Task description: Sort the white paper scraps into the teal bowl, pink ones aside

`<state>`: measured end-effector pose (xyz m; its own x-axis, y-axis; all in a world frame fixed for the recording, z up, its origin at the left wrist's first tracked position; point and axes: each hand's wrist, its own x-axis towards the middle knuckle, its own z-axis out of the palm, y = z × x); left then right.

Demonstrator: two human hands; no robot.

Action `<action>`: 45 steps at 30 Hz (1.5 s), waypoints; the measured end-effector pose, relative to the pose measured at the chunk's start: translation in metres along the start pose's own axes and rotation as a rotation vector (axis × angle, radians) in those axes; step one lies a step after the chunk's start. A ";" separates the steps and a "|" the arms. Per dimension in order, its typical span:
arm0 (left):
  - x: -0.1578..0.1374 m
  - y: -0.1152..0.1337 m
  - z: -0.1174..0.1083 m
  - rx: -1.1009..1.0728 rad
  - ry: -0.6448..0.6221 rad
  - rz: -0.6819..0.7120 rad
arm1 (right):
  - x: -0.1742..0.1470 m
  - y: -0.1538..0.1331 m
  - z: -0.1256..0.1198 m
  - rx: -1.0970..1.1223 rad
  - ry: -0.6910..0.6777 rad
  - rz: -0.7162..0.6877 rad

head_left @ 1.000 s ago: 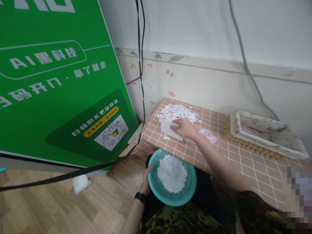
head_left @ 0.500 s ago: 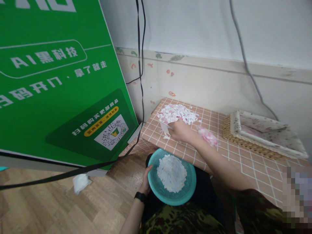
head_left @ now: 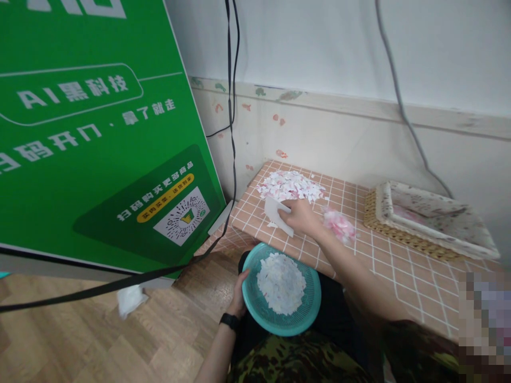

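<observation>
Green filled the far left, where a tall printed panel [head_left: 99,133] hemmed in that side; a slack black cable [head_left: 232,138] hung beside it and trailed low across its foot, a likely snag for anyone turning that way. A crumpled white thing [head_left: 131,300] (what exactly, I could not tell) lay on the wooden floor [head_left: 43,340]. The left hand [head_left: 238,295] had its grip hooked around the rim of a teal basket [head_left: 312,316] over the lap, with a mound of pale paper scraps [head_left: 281,284] inside; a slackening grip or a shifted knee might tip it and spill them. The right hand [head_left: 296,215] had its grip pinched on a white card [head_left: 274,213] held tilted at the worktop [head_left: 249,213], near its front edge; a hasty stroke could flick bits from the loose paper pile [head_left: 289,183] behind it. Just beside the right forearm lay a pink heap [head_left: 339,223], which a wide swing might drag; farther right, a cloth-lined wicker basket [head_left: 411,244] limited room.
</observation>
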<state>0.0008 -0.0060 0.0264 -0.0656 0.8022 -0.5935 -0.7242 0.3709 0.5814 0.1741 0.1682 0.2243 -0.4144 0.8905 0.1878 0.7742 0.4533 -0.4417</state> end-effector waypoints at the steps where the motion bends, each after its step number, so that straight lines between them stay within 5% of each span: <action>1: 0.001 -0.001 -0.001 -0.002 -0.002 0.001 | 0.002 0.000 0.002 -0.008 0.012 -0.007; 19: 0.006 -0.008 -0.011 -0.050 -0.004 -0.013 | 0.023 0.002 0.005 -0.014 0.060 -0.031; 45: 0.002 -0.005 -0.004 -0.043 0.011 0.002 | 0.017 0.007 -0.001 0.242 -0.099 -0.066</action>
<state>0.0015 -0.0083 0.0203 -0.0748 0.7975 -0.5986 -0.7531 0.3483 0.5581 0.1730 0.1867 0.2254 -0.5144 0.8458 0.1416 0.6117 0.4776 -0.6306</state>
